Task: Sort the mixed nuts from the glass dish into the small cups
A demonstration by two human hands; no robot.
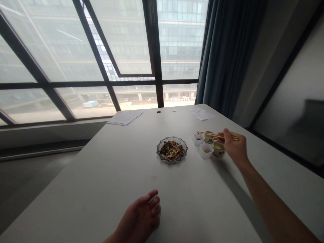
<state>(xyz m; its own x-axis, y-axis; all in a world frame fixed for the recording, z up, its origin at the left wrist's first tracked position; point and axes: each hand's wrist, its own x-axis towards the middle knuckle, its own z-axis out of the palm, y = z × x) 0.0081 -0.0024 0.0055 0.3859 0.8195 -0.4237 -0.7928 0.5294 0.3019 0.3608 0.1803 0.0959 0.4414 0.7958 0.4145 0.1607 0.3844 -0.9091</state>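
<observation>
My right hand (235, 145) is closed around a pair of wooden chopsticks (215, 135), whose tips reach left over several small cups. Two white square cups (206, 151) and two round ceramic cups (219, 148) stand in a cluster under the chopsticks. To their left sits a glass dish (172, 149) filled with mixed nuts and beans. My left hand (143, 217) rests palm down on the white table (106, 182) near the front edge, fingers loosely curled and holding nothing.
Sheets of paper (126, 117) lie at the table's far left, more paper (201, 114) at the far right. Two small dark holes (159, 111) sit near the far edge. Large windows and a dark curtain (227, 54) stand behind the table.
</observation>
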